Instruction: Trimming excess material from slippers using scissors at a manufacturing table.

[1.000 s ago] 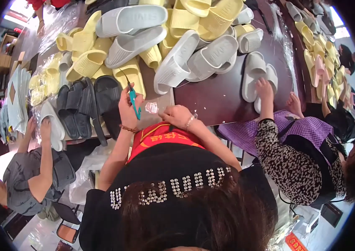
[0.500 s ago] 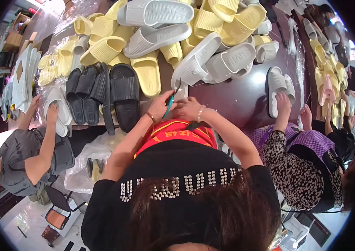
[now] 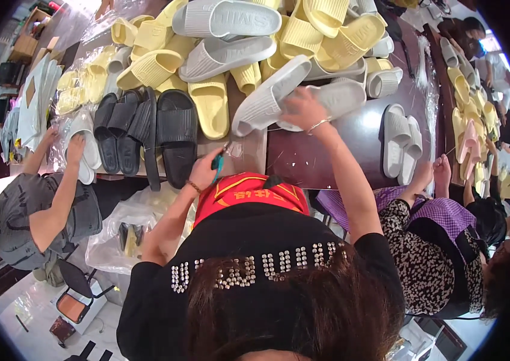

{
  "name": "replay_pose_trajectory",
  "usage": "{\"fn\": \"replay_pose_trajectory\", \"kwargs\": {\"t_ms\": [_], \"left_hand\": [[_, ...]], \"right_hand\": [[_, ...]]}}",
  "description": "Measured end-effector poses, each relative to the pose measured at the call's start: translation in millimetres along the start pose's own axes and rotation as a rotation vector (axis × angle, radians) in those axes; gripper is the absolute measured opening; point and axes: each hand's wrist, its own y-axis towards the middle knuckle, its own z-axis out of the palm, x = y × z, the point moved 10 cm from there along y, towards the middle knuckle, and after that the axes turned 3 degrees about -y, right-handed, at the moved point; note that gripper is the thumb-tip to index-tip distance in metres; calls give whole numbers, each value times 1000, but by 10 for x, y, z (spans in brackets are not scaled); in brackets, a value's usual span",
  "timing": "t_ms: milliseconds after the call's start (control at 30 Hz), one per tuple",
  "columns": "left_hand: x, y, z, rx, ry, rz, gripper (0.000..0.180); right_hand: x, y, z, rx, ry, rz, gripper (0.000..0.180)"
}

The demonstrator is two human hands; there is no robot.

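My left hand (image 3: 204,172) is closed around a small teal-handled cutting tool (image 3: 218,162), apparently scissors, its metal tip pointing away from me at the table's near edge. A small clear plastic scrap (image 3: 235,148) lies beside the tip. My right hand (image 3: 307,109), slightly blurred, reaches over the strap of a grey slide sandal (image 3: 345,96) and hides it; the fingers seem to grip there. Left of that hand, touching or nearly so, another grey slide (image 3: 261,105) lies tilted. A yellow slide (image 3: 210,108) rests nearer my left hand.
Yellow and grey slides (image 3: 225,18) are heaped across the far table. Black slides (image 3: 177,135) line the left. A grey pair (image 3: 394,144) stands on the dark tabletop (image 3: 321,156) at right. Co-workers sit on both sides, the left one holding a light slide (image 3: 83,144).
My hands have parted. The left drew back with the tool; the right reached away to the grey slides, which have shifted toward me. The right co-worker's hand left the grey pair.
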Motion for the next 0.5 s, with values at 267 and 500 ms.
{"fn": "replay_pose_trajectory", "kwargs": {"t_ms": [267, 500], "left_hand": [[-39, -99, -522, -294, -394, -148, 50], [-155, 430, -597, -470, -606, -31, 53]], "right_hand": [[-84, -226, 422, 571, 304, 413, 22], [-62, -510, 528, -65, 1024, 438, 27]]}}
